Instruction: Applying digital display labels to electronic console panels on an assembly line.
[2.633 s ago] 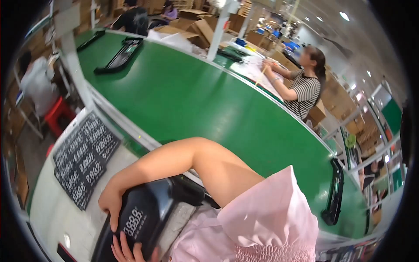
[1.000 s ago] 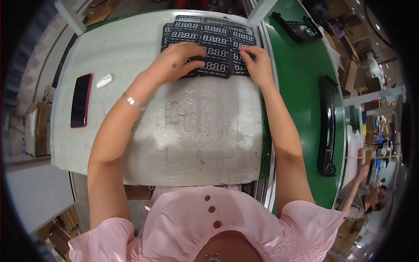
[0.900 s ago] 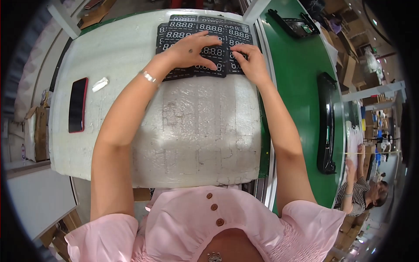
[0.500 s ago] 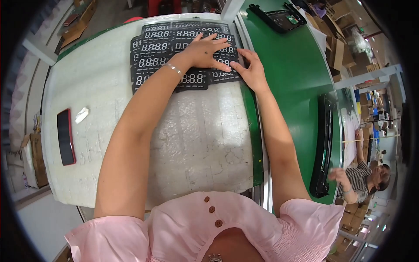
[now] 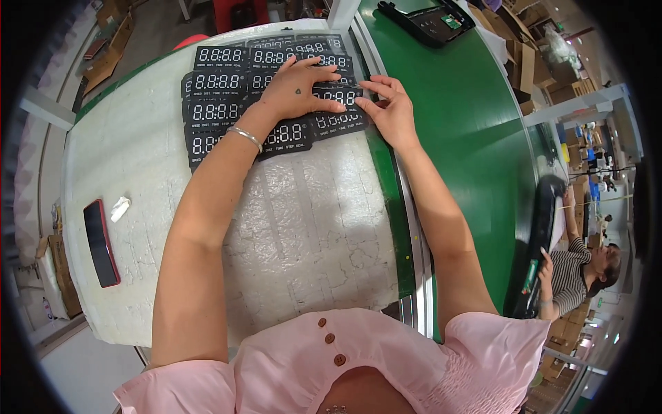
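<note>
Black display panels [image 5: 215, 83] with white digit segments lie in overlapping rows at the far end of the pale padded work surface. Across them rests my left hand [image 5: 298, 88], its fingers spread and its thumb on a panel at the right side of the stack. My right hand [image 5: 392, 114] pinches the right edge of that display panel [image 5: 338, 98] between thumb and fingers. Another panel [image 5: 338, 125] lies partly beneath it. Parts of several panels are hidden under my left hand and forearm.
A phone [image 5: 101, 243] and a crumpled white scrap [image 5: 120, 208] lie on the left. Along the right runs a green conveyor belt [image 5: 455, 165], with a black housing [image 5: 429, 24] at its far end. A co-worker [image 5: 576, 276] holds a long black housing [image 5: 536, 252] beside the belt.
My right thumb and fingers have closed on the panel's edge, which now shows more clearly. The co-worker has taken hold of the long black housing and tilted it. The whole view has shifted slightly.
</note>
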{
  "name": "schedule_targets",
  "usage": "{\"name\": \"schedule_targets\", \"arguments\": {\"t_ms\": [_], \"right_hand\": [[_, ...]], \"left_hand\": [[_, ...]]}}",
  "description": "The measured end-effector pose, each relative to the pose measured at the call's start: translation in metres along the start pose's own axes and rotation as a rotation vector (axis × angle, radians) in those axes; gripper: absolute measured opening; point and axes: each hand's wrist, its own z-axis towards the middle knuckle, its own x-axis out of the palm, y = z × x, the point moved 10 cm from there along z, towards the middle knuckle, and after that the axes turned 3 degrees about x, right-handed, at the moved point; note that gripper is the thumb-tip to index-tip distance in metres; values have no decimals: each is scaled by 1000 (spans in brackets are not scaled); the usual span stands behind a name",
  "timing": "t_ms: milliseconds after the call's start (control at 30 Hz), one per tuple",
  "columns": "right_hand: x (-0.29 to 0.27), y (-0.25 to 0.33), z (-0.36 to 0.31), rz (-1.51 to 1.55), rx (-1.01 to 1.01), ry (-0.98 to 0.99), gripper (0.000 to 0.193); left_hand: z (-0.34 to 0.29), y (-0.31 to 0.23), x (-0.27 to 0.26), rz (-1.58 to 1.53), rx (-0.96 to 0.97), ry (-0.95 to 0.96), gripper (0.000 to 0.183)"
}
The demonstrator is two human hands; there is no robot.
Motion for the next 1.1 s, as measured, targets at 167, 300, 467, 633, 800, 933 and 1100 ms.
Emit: {"name": "schedule_targets", "arguments": {"t_ms": [167,300,467,633,800,933,1100], "right_hand": [[-10,39,-12,-278,-272,-157,29],[-6,52,-24,-293,-390,-172,30],[1,21,-17,-148,-123,-144,35],[3,20,-19,-91,-123,-129,31],[-9,71,-36,-396,-446,-251,22],[-7,62,-26,-274,-345,-208,7],[-12,-15,-2,970,483,168,10]], "left_hand": [[-1,0,-2,19,-9,0,80],[-1,0,-2,25,-24,-7,81],[-3,1,-2,31,-44,13,82],[-5,3,-1,10,-51,8,82],[-1,-3,-5,14,-25,-12,84],[0,0,-11,-48,-6,-33,77],[-5,31,-22,-792,-76,-206,53]]}}
